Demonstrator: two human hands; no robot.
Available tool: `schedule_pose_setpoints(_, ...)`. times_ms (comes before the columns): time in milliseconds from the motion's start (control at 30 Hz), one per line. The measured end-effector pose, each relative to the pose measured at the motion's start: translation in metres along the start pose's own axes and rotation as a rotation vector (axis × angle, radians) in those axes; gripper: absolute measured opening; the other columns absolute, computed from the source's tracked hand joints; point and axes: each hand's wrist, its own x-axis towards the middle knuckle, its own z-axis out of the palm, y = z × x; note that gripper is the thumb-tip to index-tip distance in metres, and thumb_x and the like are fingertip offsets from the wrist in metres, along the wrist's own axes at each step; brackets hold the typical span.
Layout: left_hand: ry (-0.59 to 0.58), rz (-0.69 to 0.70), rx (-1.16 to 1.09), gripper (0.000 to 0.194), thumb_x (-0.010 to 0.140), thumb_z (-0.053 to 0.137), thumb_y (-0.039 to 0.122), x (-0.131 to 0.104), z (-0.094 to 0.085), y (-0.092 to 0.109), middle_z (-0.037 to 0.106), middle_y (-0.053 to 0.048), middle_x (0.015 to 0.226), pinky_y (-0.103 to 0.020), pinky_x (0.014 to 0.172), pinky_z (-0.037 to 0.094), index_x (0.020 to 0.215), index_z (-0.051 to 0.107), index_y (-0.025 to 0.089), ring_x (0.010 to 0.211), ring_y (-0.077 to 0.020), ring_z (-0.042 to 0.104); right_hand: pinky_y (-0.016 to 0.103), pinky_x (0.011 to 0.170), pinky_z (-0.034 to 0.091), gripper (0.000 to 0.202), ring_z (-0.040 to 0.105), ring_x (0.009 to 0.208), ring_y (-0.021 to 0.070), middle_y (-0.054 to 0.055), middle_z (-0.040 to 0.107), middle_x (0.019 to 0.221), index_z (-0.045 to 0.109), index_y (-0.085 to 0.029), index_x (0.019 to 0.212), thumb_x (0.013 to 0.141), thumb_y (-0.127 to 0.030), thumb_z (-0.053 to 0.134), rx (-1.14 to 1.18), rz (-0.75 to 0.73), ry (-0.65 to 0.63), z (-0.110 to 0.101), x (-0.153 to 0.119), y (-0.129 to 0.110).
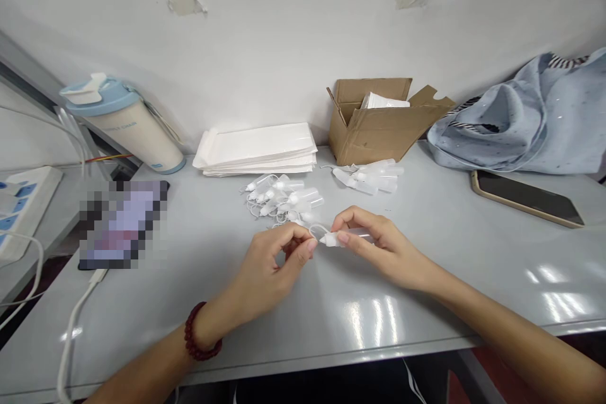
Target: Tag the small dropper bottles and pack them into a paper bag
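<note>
A small, clear plastic dropper bottle with a white pointed nozzle [331, 239] is held sideways in the right hand [381, 243], thumb and fingers closed around it. The left hand's [269, 268] thumb and forefinger are pressed together beside the nozzle tip; the end of a thin white loop [320, 227] appears pinched there, any cap being hidden. The nozzle end is apparently being worked on; a steady bottle and precise fingertips are called for. On the glossy grey tabletop [213, 240], similar bottles [305, 196], stacked white packets [260, 145] and an open brown cardboard box [379, 136] are set before a white wall [284, 25].
</note>
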Motion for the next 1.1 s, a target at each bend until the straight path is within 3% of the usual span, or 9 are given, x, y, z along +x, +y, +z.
schedule_pose_setpoints(800, 0.022, 0.093, -0.001, 0.02, 0.09, 0.046, 0.023, 0.0, 0.0017, -0.0046, 0.051, 0.003, 0.061, -0.021, 0.056, 0.039, 0.072, 0.054, 0.017, 0.056, -0.0093, 0.047, 0.026, 0.069, 0.044, 0.02, 0.057, 0.088, 0.0162, 0.003, 0.062, 0.095, 0.054, -0.022, 0.099, 0.094, -0.039, 0.044, -0.048, 0.004, -0.088, 0.0006, -0.0025, 0.0019)
schedule_pose_setpoints(1100, 0.016, 0.095, 0.027, 0.021, 0.09, 0.047, 0.024, 0.0003, -0.0013, -0.0009, 0.053, 0.002, 0.061, -0.021, 0.056, 0.039, 0.073, 0.057, 0.017, 0.057, -0.0098, 0.049, 0.024, 0.062, 0.041, 0.018, 0.056, 0.085, 0.0155, 0.002, 0.061, 0.094, 0.055, -0.023, 0.098, 0.093, -0.037, 0.046, -0.058, 0.014, -0.079, -0.0015, -0.0018, -0.0019)
